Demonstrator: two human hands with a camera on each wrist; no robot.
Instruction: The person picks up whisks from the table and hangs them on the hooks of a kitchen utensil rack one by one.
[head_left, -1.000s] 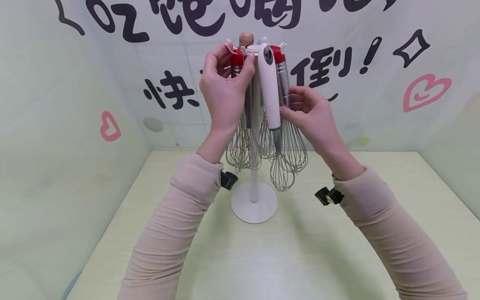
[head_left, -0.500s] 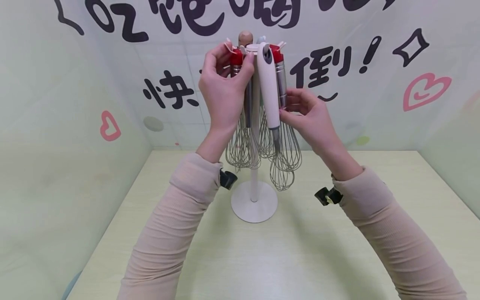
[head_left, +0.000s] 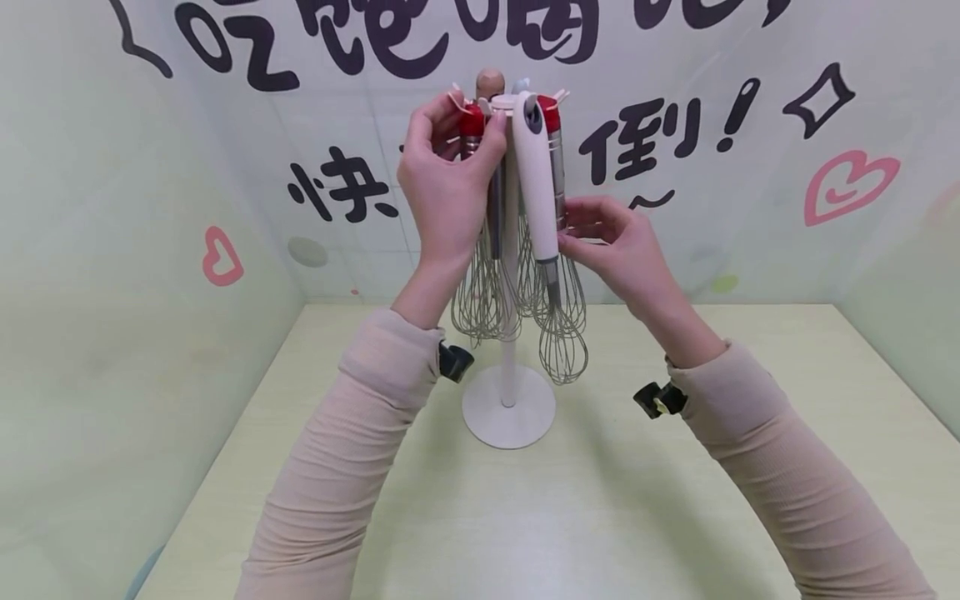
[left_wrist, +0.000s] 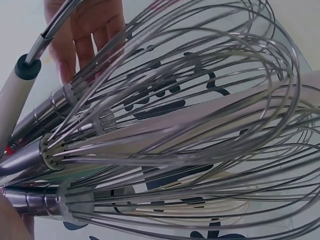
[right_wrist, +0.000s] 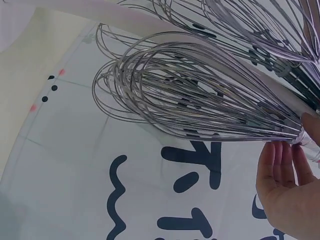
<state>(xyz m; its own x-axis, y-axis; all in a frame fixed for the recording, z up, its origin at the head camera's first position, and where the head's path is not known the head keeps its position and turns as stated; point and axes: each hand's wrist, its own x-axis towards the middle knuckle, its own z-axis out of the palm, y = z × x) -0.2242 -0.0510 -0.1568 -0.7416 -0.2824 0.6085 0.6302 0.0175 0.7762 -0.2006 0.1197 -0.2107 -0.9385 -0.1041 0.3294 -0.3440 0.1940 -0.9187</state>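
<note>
A white stand [head_left: 517, 425] holds several wire whisks hanging from hooks round its top. My left hand [head_left: 446, 187] grips the stand's top at the hooks, its thumb on the rim, in front of a red-capped whisk [head_left: 471, 123]. On the right side, the right hand [head_left: 622, 254] pinches the lower end of a metal-handled whisk [head_left: 557, 171] with a red cap. A smaller whisk with a white handle [head_left: 536, 183] hangs in front and partly covers it. In the right wrist view, fingertips touch where the wires [right_wrist: 215, 107] meet the handle.
The stand is on a pale table [head_left: 510, 517]. Behind it rises a white backdrop [head_left: 720, 217] with black characters and pink hearts. A round wooden end [head_left: 491, 82] shows behind the stand's top.
My right hand has moved slightly left and down, and the whisk it holds has swung in towards the post, hanging more upright. The left hand stays in place.
</note>
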